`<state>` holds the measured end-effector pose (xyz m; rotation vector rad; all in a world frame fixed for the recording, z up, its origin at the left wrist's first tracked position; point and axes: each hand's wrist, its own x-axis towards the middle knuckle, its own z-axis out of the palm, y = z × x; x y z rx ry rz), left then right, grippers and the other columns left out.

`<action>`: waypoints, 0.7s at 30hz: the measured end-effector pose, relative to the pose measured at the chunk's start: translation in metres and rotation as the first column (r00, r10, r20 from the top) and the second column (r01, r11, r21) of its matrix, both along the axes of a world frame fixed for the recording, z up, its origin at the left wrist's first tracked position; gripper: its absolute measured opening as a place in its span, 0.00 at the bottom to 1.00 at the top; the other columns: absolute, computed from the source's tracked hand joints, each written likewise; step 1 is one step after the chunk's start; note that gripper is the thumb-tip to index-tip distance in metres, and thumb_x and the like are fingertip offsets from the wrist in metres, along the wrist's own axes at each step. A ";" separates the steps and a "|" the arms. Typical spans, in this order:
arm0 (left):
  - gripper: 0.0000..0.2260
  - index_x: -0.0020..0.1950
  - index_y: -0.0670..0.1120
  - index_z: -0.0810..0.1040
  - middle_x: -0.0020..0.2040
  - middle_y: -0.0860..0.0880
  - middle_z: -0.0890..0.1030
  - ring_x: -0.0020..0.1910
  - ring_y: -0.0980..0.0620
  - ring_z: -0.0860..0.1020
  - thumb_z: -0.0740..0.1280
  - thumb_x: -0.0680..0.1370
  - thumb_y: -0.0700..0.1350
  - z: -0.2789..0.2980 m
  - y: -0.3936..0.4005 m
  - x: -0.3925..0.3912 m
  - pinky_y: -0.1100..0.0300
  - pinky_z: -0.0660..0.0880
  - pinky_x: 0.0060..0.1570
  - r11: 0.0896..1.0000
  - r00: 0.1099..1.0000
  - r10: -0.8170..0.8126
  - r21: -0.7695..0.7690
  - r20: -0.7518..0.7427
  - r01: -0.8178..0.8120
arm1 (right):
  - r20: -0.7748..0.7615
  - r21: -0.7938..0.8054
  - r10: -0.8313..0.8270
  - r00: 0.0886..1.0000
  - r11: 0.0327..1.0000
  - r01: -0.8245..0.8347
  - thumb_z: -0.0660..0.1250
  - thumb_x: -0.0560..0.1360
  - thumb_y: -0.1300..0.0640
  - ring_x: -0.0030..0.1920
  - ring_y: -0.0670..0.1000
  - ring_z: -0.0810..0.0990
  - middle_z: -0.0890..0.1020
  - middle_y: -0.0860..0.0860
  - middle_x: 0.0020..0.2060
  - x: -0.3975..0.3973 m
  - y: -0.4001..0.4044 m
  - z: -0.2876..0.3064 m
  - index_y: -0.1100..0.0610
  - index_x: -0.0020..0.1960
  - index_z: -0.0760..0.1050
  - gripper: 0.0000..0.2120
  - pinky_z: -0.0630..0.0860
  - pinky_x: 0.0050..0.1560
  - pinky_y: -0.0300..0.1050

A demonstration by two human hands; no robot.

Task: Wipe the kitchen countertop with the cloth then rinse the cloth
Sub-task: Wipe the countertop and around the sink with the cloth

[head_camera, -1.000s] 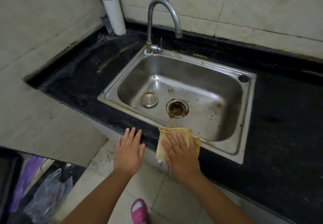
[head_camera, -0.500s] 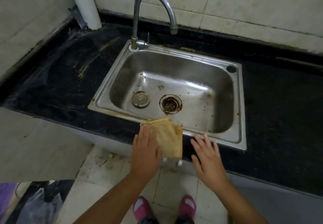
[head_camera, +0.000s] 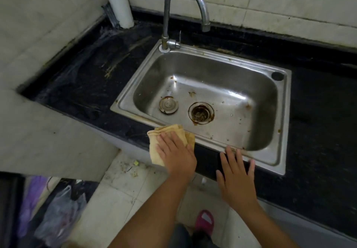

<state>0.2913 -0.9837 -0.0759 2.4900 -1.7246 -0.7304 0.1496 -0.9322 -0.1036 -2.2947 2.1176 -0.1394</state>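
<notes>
Left hand (head_camera: 176,156): fingers straight, flat on the folded yellow cloth (head_camera: 170,141), pressing it to the front edge of the black tabletop (head_camera: 318,131); part of the cloth hangs over the edge below the hand. Right hand (head_camera: 236,178): fingers spread and straight, holding nothing, fingertips at the near rim of the steel sink (head_camera: 278,162), well to the right of the cloth. Beyond both hands: stained basin with drain (head_camera: 201,114) and loose plug (head_camera: 168,105) to its left. Farther: curved faucet (head_camera: 168,10) at the sink's back-left corner. Farthest, beyond the left hand: white pipe (head_camera: 118,2) against the tiled wall.
</notes>
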 end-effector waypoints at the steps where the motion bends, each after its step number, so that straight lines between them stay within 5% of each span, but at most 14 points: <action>1: 0.28 0.73 0.33 0.48 0.73 0.31 0.50 0.73 0.33 0.49 0.48 0.80 0.50 -0.005 -0.002 0.010 0.42 0.47 0.71 1.000 0.999 0.020 -0.010 0.039 -0.019 | 0.007 0.007 0.017 1.000 1.000 -0.017 0.34 0.80 0.46 0.65 0.58 0.64 0.77 0.59 0.61 0.002 0.000 0.001 0.59 0.62 0.69 0.30 0.55 0.63 0.61; 3: 0.28 0.74 0.35 0.41 0.74 0.34 0.43 0.73 0.37 0.42 0.47 0.81 0.50 -0.008 -0.006 0.032 0.45 0.40 0.71 0.997 0.993 0.076 -0.005 0.087 -0.076 | 0.009 0.020 0.069 0.998 0.997 -0.069 0.34 0.80 0.46 0.64 0.58 0.64 0.78 0.60 0.60 0.011 -0.003 0.002 0.60 0.60 0.74 0.33 0.54 0.64 0.61; 10: 0.29 0.74 0.37 0.43 0.75 0.36 0.43 0.74 0.39 0.41 0.40 0.77 0.51 -0.003 -0.024 0.086 0.47 0.38 0.71 0.989 0.979 0.145 -0.054 0.145 -0.138 | 0.061 0.016 0.187 0.980 0.982 -0.189 0.34 0.80 0.47 0.65 0.56 0.65 0.79 0.57 0.60 0.073 -0.046 0.009 0.59 0.59 0.78 0.35 0.41 0.70 0.56; 15: 0.35 0.74 0.37 0.45 0.75 0.37 0.45 0.74 0.39 0.42 0.36 0.72 0.55 -0.008 -0.037 0.137 0.47 0.39 0.70 0.984 0.973 0.161 -0.099 0.165 -0.146 | 0.029 -0.011 0.304 0.952 0.953 -0.304 0.51 0.71 0.50 0.65 0.56 0.64 0.78 0.56 0.61 0.104 -0.063 0.004 0.58 0.59 0.77 0.25 0.50 0.67 0.59; 18: 0.42 0.74 0.37 0.45 0.75 0.37 0.44 0.74 0.40 0.42 0.29 0.65 0.58 -0.008 -0.047 0.164 0.48 0.38 0.70 0.990 0.971 0.131 -0.085 0.199 -0.116 | 0.055 -0.043 0.288 0.956 0.957 -0.286 0.47 0.77 0.50 0.65 0.56 0.64 0.77 0.57 0.62 0.120 -0.072 0.002 0.58 0.61 0.72 0.22 0.45 0.68 0.57; 21: 0.44 0.75 0.38 0.43 0.76 0.39 0.43 0.74 0.41 0.41 0.26 0.62 0.58 -0.006 -0.060 0.193 0.48 0.38 0.71 0.995 0.977 0.088 -0.072 0.195 -0.075 | 0.070 -0.056 0.245 0.967 0.969 -0.242 0.39 0.80 0.50 0.66 0.56 0.63 0.77 0.56 0.62 0.144 -0.085 0.004 0.57 0.63 0.66 0.23 0.50 0.67 0.58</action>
